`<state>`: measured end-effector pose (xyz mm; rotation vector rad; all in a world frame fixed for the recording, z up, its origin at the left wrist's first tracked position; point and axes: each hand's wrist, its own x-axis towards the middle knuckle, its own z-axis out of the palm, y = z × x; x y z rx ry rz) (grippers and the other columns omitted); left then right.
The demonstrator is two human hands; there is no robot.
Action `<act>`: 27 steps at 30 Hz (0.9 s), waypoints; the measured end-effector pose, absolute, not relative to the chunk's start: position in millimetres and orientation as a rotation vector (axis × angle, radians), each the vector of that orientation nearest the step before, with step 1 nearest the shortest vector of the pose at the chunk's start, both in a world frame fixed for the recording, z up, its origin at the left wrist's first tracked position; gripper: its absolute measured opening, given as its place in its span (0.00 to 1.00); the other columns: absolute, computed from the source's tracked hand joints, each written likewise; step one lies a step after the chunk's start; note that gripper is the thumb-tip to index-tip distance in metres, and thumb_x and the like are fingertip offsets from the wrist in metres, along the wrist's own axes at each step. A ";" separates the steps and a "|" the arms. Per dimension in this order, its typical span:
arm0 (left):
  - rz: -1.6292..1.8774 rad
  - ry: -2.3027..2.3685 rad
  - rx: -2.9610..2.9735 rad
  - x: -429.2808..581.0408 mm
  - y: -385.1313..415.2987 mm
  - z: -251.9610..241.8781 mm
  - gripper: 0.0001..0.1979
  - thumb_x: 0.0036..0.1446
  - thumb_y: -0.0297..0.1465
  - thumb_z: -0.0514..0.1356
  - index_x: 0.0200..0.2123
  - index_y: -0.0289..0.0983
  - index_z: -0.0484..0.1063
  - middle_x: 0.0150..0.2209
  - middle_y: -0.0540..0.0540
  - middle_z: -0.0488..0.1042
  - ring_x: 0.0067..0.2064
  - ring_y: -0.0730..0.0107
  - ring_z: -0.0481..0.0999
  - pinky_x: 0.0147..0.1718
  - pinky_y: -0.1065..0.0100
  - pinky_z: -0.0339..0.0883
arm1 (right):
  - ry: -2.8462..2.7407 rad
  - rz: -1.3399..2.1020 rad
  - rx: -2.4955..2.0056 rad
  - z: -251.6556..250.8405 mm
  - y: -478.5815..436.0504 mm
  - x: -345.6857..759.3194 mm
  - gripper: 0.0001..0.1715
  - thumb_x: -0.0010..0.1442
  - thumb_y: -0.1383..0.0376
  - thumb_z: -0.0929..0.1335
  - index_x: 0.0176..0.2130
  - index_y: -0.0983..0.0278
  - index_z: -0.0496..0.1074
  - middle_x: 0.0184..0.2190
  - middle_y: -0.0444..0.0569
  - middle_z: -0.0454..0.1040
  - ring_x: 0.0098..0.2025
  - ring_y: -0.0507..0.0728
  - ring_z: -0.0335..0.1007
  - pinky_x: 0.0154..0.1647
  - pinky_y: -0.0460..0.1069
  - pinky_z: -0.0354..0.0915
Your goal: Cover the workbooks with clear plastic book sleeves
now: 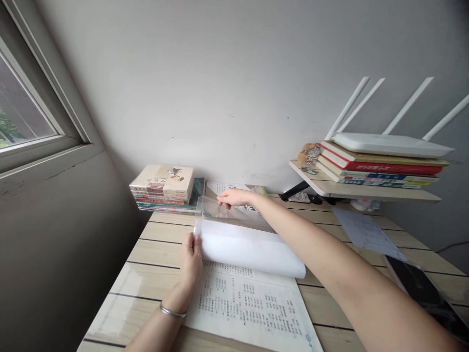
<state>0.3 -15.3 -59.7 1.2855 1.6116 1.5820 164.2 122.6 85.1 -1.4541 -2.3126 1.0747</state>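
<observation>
A pale wooden table with dark grooves is standing against a smooth, scuffed wall. On it, near the middle, an open booklet is lying, its printed page facing up and pointing away from the person, slanting slightly; its dark characters are showing too small to read. Across its far part a blank white sheet is bulging in a smooth roll, its long axis running left to right, the right end lying nearer. Glossy clear film is spreading just beyond. At the right, a shelf is bearing books, one red spine showing pale, illegible lettering, under a white plastic router. At the far left, a book stack is showing a cream cover with a small drawing. The left hand is pinching the roll's left edge between thumb and fingers. The right hand is holding its fingers narrowly bunched over the film; whether they are gripping it, one cannot tell. A shiny metal bangle is circling the left wrist.
</observation>
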 end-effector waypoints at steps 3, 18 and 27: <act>1.592 1.615 1.303 0.8 -15.6 -58.2 0.14 0.57 0.41 0.52 0.24 0.39 0.59 0.23 0.52 0.61 0.27 0.71 0.61 0.28 0.69 0.58 | -2.223 1.335 -1.453 90.6 124.6 165.6 0.15 0.54 0.57 0.69 0.22 0.64 0.73 0.16 0.44 0.70 0.19 0.49 0.65 0.23 0.45 0.63; 1.623 1.547 1.289 -1.4 -13.3 -60.0 0.15 0.57 0.41 0.53 0.24 0.39 0.58 0.24 0.52 0.61 0.28 0.71 0.60 0.29 0.69 0.56 | -2.777 1.606 -1.495 116.4 129.3 145.2 0.35 0.31 0.54 0.79 0.39 0.68 0.75 0.30 0.44 0.76 0.25 0.48 0.70 0.25 0.43 0.64; 1.606 1.441 1.263 -1.9 -15.3 -54.1 0.14 0.57 0.42 0.54 0.27 0.38 0.63 0.26 0.50 0.64 0.30 0.70 0.62 0.31 0.69 0.59 | -3.126 1.131 -1.504 102.4 125.1 121.4 0.33 0.35 0.46 0.75 0.37 0.64 0.78 0.25 0.42 0.72 0.23 0.48 0.60 0.23 0.45 0.54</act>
